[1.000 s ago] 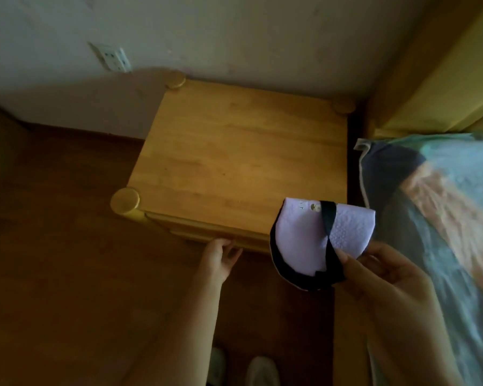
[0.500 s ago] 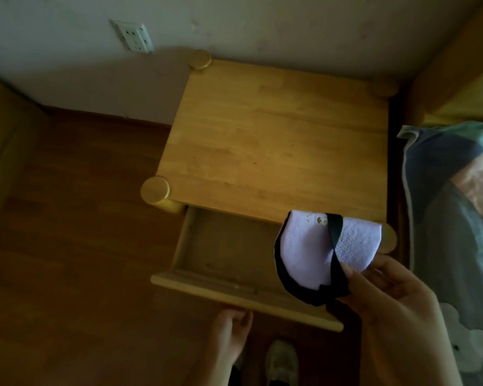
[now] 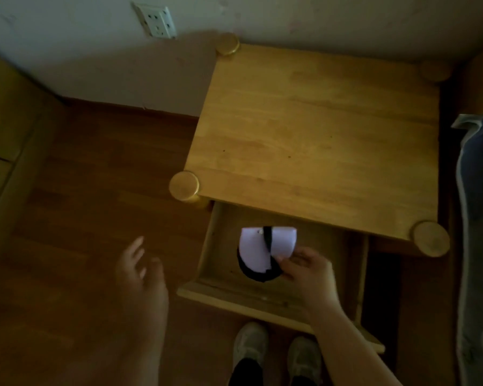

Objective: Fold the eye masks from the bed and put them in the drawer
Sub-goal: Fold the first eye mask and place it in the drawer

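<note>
A folded eye mask (image 3: pixel 255 253), pale lilac with a black edge and strap, is pinched at its lower right corner by my right hand (image 3: pixel 307 270). The mask hangs inside the open drawer (image 3: pixel 215 263) of the wooden nightstand (image 3: pixel 318 140), low over the drawer's bare bottom. My left hand (image 3: pixel 140 271) hovers over the floor to the left of the drawer, fingers spread, holding nothing. The edge of the bed (image 3: pixel 480 218) with its blue-grey cover runs down the right side.
The drawer front (image 3: pixel 234 300) juts out toward my two shoes (image 3: pixel 276 349). A wall socket (image 3: pixel 155 20) sits on the white wall behind. Brown wooden floor lies to the left, with pale furniture at the far left edge.
My left hand pulled the drawer open, then let go and moved left. My right hand lowered the folded mask from above the nightstand's front down into the drawer.
</note>
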